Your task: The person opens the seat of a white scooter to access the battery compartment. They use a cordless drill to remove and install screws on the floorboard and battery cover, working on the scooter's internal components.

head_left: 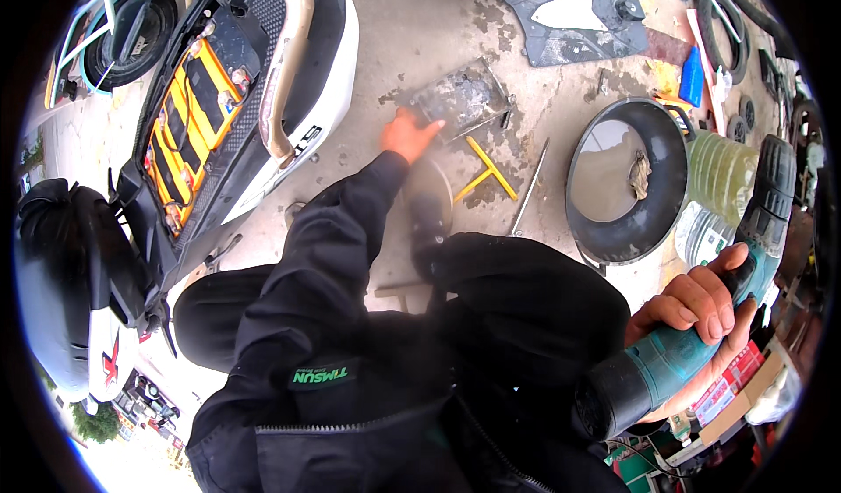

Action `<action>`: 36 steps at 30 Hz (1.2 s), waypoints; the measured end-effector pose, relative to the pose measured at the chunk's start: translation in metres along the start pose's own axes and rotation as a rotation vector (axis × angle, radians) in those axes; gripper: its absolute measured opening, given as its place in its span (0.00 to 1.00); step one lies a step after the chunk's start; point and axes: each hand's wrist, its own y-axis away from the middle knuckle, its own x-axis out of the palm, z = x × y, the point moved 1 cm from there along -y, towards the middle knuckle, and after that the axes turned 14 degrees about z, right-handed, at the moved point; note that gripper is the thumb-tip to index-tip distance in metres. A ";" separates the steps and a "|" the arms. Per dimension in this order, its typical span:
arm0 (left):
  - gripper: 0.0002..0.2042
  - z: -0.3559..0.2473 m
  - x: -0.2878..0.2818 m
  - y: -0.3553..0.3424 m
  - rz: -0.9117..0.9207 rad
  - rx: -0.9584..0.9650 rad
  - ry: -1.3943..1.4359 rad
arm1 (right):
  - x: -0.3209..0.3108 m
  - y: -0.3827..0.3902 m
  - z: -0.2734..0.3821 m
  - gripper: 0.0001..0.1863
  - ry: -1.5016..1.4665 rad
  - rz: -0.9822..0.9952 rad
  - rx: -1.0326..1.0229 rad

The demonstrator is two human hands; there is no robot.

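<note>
My right hand is wrapped around the handle of a teal and black cordless power tool, raised at the right. My left hand reaches forward, gripping the near-left corner of a flat, dusty, grey see-through tray or panel low over the floor. Its thumb lies over the corner; the other fingers are partly hidden. Close to that hand are a yellow T-handled tool and a long thin metal rod.
On the left stands a white and black scooter with orange-wrapped batteries exposed. A black basin of murky water sits at right, beside a plastic jug. A grey mat lies farther ahead, near a blue bottle.
</note>
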 end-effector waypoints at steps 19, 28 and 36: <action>0.07 -0.002 -0.028 -0.022 -0.076 0.174 -0.682 | -0.001 -0.003 -0.001 0.30 0.035 -0.044 0.045; 0.09 -0.010 -0.019 -0.045 0.005 0.227 -0.742 | 0.003 0.000 0.001 0.27 0.096 -0.044 0.106; 0.09 -0.017 -0.016 -0.037 -0.013 0.251 -0.697 | 0.017 -0.007 -0.010 0.24 0.096 -0.037 0.194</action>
